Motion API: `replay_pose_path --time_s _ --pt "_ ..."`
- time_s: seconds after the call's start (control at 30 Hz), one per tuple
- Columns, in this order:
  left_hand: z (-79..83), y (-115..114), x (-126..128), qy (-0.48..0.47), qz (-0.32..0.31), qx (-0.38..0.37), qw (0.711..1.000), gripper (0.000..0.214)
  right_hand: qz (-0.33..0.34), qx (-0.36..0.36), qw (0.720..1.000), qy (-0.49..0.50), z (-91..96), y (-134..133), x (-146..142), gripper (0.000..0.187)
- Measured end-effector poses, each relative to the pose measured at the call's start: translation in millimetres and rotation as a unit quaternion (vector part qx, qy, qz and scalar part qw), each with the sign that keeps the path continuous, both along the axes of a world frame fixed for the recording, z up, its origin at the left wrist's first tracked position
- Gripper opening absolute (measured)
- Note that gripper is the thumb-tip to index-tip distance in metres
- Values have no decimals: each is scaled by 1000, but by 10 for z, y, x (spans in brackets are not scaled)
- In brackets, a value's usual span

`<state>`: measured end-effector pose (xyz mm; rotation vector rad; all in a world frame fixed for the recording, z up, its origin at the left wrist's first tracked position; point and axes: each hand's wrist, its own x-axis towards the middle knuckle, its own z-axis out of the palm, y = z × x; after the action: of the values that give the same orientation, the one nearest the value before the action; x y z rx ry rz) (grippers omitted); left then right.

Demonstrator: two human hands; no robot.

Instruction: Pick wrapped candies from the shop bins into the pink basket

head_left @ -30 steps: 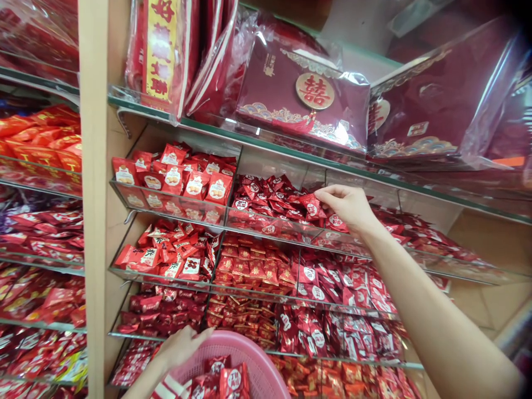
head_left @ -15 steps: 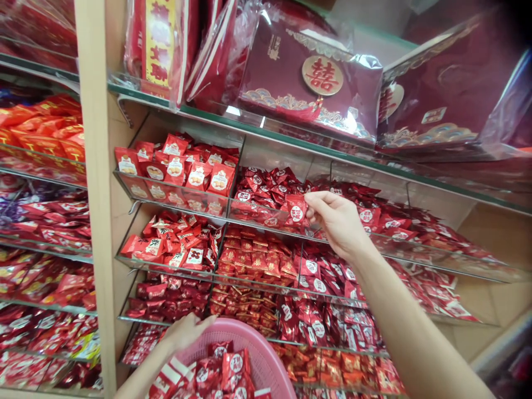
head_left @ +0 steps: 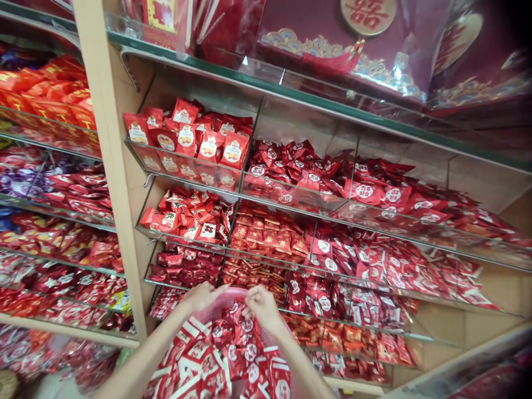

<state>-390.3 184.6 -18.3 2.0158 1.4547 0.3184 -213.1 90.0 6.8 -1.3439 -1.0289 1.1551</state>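
Note:
A pink plastic basket [head_left: 236, 292] at the bottom centre holds many small red snack packets [head_left: 216, 354], some with white round labels and some with white edges. My left hand [head_left: 203, 299] is closed on the far left part of its rim. At the far right part of the rim, my right hand [head_left: 260, 307] has its fingers curled and appears to grip the edge. A red packet with a white round label [head_left: 247, 326] lies just below those fingers, inside the basket.
Tiered glass shelves ahead hold red packets [head_left: 236, 148] in divided compartments. Large dark red gift bags [head_left: 307, 27] stand on the glass shelf [head_left: 291, 91] above. A wooden post [head_left: 103, 138] separates these from more filled shelves on the left.
My right hand has come down from the upper compartment, where it held a red packet, to the basket's rim. The basket sits further into view, and the view has shifted.

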Motion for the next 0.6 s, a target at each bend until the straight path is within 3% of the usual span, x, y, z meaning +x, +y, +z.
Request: replay_pose_path --time_s 0.1,0.37,0.5,0.6 --pt "32 -19 -4 13 0 9 1000 74 -24 -16 999 30 -145 0 -23 43" --pt "21 -3 -5 8 -10 6 1000 69 -7 -32 998 53 -335 -80 -146 33" --pt "16 -3 -3 10 -8 1 1000 65 -6 -36 998 -49 -428 -99 -160 34" --pt "-2 -4 -4 3 -1 7 1000 64 -2 -14 989 -144 -228 -117 -107 32"
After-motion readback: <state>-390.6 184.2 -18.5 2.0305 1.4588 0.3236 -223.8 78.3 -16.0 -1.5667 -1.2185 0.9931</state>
